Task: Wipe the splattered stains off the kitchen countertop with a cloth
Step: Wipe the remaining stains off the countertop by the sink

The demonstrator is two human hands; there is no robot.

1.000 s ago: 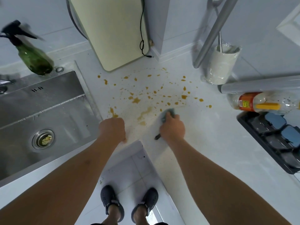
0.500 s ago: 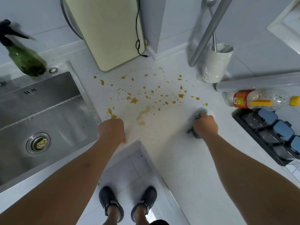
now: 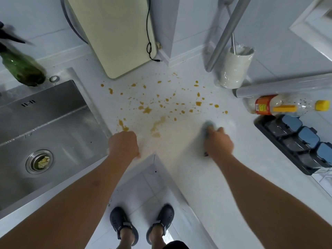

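Cloth (image 3: 208,127) back leftward, seemingly bunched under right hand (image 3: 218,143).

We are looking down into a kitchen corner where pale grey tiled walls (image 3: 278,33) are meeting above a white tabletop (image 3: 206,177). A steel sink (image 3: 45,123) is sitting at the left, with scraps lying in its drain (image 3: 39,161), and a green spray bottle (image 3: 21,69) is standing behind it. A cream board (image 3: 115,33) is leaning against the wall, a black cord (image 3: 148,33) hanging over it. A white utensil holder (image 3: 235,69) is standing at the right. A black tray (image 3: 296,142) is lying nearby. Light floor tiles (image 3: 143,191) are showing below.
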